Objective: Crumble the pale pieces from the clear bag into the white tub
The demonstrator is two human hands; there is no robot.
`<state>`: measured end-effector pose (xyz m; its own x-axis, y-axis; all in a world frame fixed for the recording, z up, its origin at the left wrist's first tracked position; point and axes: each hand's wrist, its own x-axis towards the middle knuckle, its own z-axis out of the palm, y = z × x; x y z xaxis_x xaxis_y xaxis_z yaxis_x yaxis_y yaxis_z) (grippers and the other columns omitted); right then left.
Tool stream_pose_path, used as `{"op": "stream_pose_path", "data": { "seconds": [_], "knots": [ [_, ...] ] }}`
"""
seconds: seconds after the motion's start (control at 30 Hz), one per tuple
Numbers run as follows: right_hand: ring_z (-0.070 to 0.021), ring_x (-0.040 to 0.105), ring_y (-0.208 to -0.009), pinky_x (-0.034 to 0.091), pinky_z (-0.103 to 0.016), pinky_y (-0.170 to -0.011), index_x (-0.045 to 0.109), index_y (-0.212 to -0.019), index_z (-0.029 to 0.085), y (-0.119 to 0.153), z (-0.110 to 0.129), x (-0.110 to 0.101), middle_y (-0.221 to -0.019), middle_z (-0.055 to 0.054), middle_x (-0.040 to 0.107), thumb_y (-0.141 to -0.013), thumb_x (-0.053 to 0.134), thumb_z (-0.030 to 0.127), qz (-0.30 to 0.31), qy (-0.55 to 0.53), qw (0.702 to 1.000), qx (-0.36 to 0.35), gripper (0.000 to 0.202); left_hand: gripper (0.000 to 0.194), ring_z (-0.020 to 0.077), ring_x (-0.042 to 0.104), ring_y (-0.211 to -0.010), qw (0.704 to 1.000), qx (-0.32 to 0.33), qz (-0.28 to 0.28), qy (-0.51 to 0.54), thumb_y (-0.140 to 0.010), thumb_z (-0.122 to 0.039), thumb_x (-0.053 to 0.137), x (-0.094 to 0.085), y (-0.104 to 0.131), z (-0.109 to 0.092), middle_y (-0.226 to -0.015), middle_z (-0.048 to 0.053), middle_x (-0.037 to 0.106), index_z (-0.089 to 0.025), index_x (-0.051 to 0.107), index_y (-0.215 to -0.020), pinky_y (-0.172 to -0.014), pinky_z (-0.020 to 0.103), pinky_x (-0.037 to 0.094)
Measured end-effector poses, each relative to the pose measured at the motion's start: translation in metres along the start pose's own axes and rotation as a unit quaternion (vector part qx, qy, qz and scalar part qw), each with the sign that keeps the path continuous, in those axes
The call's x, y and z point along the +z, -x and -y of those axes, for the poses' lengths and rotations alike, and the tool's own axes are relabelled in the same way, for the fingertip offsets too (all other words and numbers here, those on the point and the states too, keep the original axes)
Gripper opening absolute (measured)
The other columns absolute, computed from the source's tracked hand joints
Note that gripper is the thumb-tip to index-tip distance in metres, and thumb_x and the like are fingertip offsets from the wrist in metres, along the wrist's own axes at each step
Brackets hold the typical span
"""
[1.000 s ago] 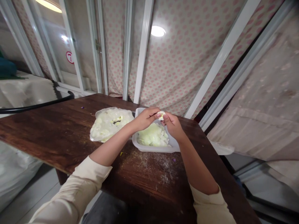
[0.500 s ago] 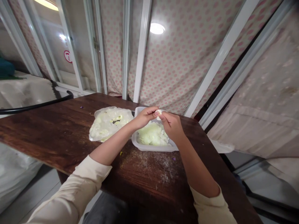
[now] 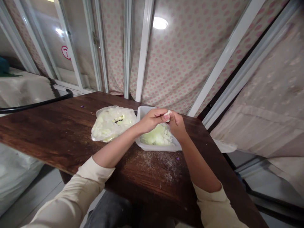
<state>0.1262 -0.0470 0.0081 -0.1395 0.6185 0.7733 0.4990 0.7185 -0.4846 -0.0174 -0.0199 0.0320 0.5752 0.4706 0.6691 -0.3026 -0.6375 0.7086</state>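
Note:
A small white, ragged-looking piece [image 3: 168, 114] sits pinched between the fingertips of both hands; its kind is too small to make out. My left hand [image 3: 152, 120] grips it from the left, thumb against fingers. Closed on the same piece from the other side is my right hand [image 3: 177, 126]. Both are held above a white plastic tub [image 3: 174, 148], whose far right part is hidden behind the right hand. Inside the tub lies a heap of pale yellow-green and white pieces [image 3: 158, 135]. To the left, a clear plastic bag [image 3: 103, 125] with pale yellow contents rests on the table.
White specks [image 3: 163, 167] are scattered over the dark wooden table [image 3: 59, 126] in front of the tub. A purple scrap [image 3: 177, 158] lies among them. Behind the table stand white-framed glass panels with a pink-dotted curtain [image 3: 175, 69]. A black curved bar [image 3: 35, 104] is at the left.
Both hands have shifted slightly right with the white piece between them, and the fingers of my right hand have curled in more. The camera view has moved slightly; tub and bag stay put.

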Motion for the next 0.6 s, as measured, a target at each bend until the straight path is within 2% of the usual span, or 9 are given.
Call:
{"op": "stream_pose_path", "data": {
  "seconds": [0.07,0.17,0.3,0.43,0.5,0.6],
  "knots": [
    [-0.0104,0.039,-0.053,0.034,-0.024,-0.051,0.041,-0.065,0.02,0.0,-0.001,0.0,-0.056,0.002,0.039,-0.091,0.03,0.05,-0.006,-0.007,1.0,0.009,0.042,0.045,0.0081,0.04,-0.053,1.0,-0.002,-0.007,0.004,-0.077,-0.053,0.053,0.002,0.0,0.001,-0.054,-0.003,0.038,-0.017,0.038,-0.056,-0.051,0.023,0.033],
    [-0.0106,0.04,-0.054,0.034,-0.024,-0.053,0.043,-0.066,0.02,0.001,0.002,-0.001,-0.057,0.002,0.039,-0.091,0.033,0.048,-0.007,0.025,1.0,0.002,0.039,0.05,0.0065,0.032,-0.048,0.999,-0.012,-0.041,0.011,-0.075,-0.056,0.055,0.001,-0.001,0.003,-0.05,-0.005,0.031,-0.017,0.034,-0.053,-0.047,0.023,0.028],
    [-0.0106,0.04,-0.054,0.034,-0.024,-0.052,0.043,-0.065,0.019,0.0,0.006,-0.006,-0.057,0.002,0.039,-0.091,0.031,0.049,0.016,0.045,0.999,-0.015,0.041,0.05,0.0062,0.03,-0.048,1.0,-0.014,-0.025,0.012,-0.074,-0.058,0.055,0.002,0.001,0.003,-0.051,-0.005,0.03,-0.017,0.036,-0.053,-0.046,0.023,0.027],
    [-0.0109,0.039,-0.054,0.032,-0.025,-0.052,0.041,-0.064,0.02,0.0,0.01,-0.005,-0.057,0.002,0.038,-0.092,0.03,0.045,-0.021,0.068,0.997,-0.019,0.04,0.046,0.0066,0.029,-0.047,0.998,-0.024,-0.036,0.034,-0.076,-0.057,0.052,0.005,0.002,0.009,-0.052,-0.005,0.03,-0.017,0.039,-0.056,-0.046,0.024,0.025],
    [-0.0107,0.038,-0.054,0.032,-0.025,-0.054,0.04,-0.063,0.02,0.0,0.012,-0.004,-0.056,0.002,0.038,-0.092,0.034,0.042,-0.009,0.104,0.994,-0.028,0.037,0.045,0.0067,0.026,-0.046,0.997,-0.04,-0.054,0.047,-0.077,-0.056,0.05,0.005,0.002,0.014,-0.051,-0.005,0.028,-0.018,0.039,-0.058,-0.045,0.024,0.022],
    [-0.0106,0.037,-0.052,0.031,-0.025,-0.052,0.037,-0.062,0.02,-0.001,0.015,-0.003,-0.054,0.003,0.036,-0.093,0.03,0.04,-0.029,0.102,0.994,-0.023,0.037,0.043,0.0078,0.028,-0.05,0.997,-0.016,-0.069,0.018,-0.08,-0.053,0.049,0.005,0.002,0.016,-0.054,-0.004,0.03,-0.017,0.038,-0.058,-0.049,0.025,0.024]
  ]
}}
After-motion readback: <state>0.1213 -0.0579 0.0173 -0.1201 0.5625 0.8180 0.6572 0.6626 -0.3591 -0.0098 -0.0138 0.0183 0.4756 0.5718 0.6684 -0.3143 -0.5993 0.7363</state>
